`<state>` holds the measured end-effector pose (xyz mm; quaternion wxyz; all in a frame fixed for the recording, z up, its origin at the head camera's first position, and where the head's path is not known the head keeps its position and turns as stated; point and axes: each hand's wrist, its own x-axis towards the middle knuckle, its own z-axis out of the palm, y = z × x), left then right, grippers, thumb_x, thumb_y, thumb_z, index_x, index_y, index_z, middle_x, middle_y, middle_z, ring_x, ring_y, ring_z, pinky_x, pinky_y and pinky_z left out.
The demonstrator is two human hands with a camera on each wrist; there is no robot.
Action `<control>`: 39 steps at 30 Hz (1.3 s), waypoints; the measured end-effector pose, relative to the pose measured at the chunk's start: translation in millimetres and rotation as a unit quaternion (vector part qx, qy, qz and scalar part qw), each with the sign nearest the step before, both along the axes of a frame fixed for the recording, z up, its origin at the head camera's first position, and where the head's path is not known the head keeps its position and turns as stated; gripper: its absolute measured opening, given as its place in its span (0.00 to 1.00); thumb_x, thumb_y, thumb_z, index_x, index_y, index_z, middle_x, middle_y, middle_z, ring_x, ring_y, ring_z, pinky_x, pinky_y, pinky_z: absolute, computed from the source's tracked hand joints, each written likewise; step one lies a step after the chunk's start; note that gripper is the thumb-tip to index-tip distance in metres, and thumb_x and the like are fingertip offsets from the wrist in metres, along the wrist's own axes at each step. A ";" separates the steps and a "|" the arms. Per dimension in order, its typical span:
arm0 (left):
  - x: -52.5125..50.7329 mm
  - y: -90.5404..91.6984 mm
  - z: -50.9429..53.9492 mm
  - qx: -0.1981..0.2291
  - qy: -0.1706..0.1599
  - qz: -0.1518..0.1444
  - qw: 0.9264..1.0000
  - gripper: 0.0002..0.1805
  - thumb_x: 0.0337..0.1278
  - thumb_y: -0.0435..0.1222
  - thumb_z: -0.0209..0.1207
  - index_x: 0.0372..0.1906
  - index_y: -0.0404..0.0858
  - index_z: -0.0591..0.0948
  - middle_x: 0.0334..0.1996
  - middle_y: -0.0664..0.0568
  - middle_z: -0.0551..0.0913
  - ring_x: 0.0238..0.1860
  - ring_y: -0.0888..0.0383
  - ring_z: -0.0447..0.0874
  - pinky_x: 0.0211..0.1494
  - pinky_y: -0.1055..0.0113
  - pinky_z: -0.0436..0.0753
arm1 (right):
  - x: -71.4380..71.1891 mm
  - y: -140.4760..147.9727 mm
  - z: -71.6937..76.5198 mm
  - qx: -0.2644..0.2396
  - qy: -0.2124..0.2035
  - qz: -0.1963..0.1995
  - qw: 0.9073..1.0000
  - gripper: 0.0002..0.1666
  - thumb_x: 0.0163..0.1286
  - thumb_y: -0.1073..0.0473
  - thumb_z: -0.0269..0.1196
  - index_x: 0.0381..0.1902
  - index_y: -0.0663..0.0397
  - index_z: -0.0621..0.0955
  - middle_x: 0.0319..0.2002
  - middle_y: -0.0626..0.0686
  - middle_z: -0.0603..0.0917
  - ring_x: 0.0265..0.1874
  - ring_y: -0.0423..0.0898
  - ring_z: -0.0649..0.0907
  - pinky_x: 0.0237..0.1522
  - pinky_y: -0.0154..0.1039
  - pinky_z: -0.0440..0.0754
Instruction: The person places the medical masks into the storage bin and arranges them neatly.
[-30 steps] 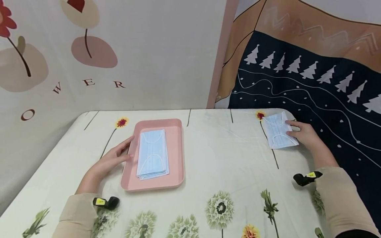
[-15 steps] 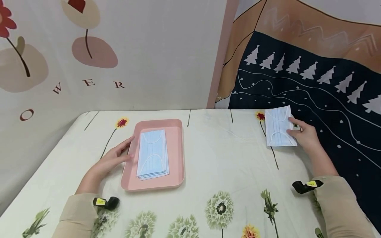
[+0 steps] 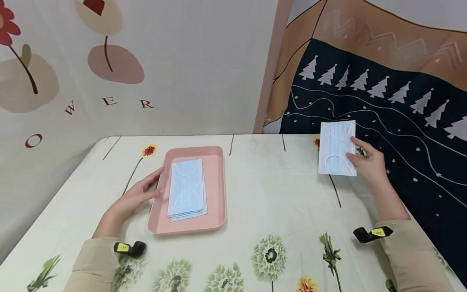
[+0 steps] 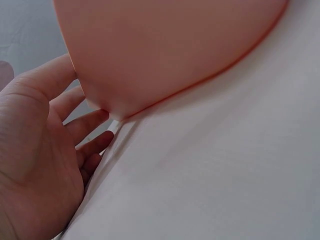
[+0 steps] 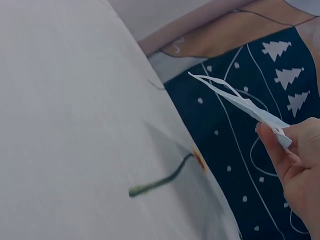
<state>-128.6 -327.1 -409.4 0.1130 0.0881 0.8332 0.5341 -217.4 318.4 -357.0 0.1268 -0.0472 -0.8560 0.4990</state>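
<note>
A pale blue disposable face mask [image 3: 336, 148] hangs upright from my right hand [image 3: 370, 164], which pinches its right edge between thumb and fingers. The right wrist view shows the same mask [image 5: 250, 107] edge-on, its white ear loops loose. On the left lies a pink tray [image 3: 215, 190], with a neat stack of blue masks [image 3: 187, 186] inside. My left hand [image 3: 136, 196] holds the tray by its left rim. In the left wrist view, its thumb meets the rim and the other fingers [image 4: 90, 122] bend against the outer wall of the tray [image 4: 150, 60].
A white tablecloth [image 3: 270, 194] printed with flowers covers the table. Behind the back edge hangs a pale wall cloth [image 3: 200, 81]; a dark cloth with white trees [image 3: 365, 101] hangs at the right. Black wrist cameras [image 3: 131, 248] sit at both cuffs.
My right hand has raised the mask off the far right of the table and turned it upright, shifting slightly left. My left hand, the tray and the stack have stayed still.
</note>
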 end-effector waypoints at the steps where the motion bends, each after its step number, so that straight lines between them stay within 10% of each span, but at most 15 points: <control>1: 0.0 0.1 0.1 0.000 0.000 0.000 1.000 0.43 0.64 0.40 0.59 0.77 0.47 0.48 0.75 0.42 0.44 0.73 0.42 0.39 0.55 0.88 0.59 | 0.6 -2.6 1.1 -0.006 0.002 0.001 1.000 0.34 0.67 0.68 0.61 0.70 0.47 0.68 0.71 0.55 0.61 0.32 0.22 0.76 0.31 0.19 0.74; 24: 1.5 2.9 3.4 0.003 0.012 -0.005 1.000 0.43 0.63 0.37 0.59 0.77 0.46 0.49 0.75 0.42 0.45 0.73 0.42 0.40 0.55 0.88 0.59 | 16.0 -71.8 19.7 -0.135 0.017 0.036 0.990 0.36 0.66 0.72 0.60 0.69 0.43 0.70 0.69 0.56 0.61 0.40 0.30 0.82 0.35 0.25 0.80; 39: 0.4 2.1 1.6 -0.009 0.003 0.001 1.000 0.43 0.64 0.39 0.59 0.77 0.48 0.48 0.75 0.44 0.45 0.74 0.43 0.40 0.56 0.87 0.59 | 24.0 -123.8 20.9 -0.128 0.013 0.069 0.989 0.35 0.67 0.70 0.60 0.69 0.41 0.69 0.69 0.51 0.63 0.47 0.41 0.83 0.40 0.29 0.80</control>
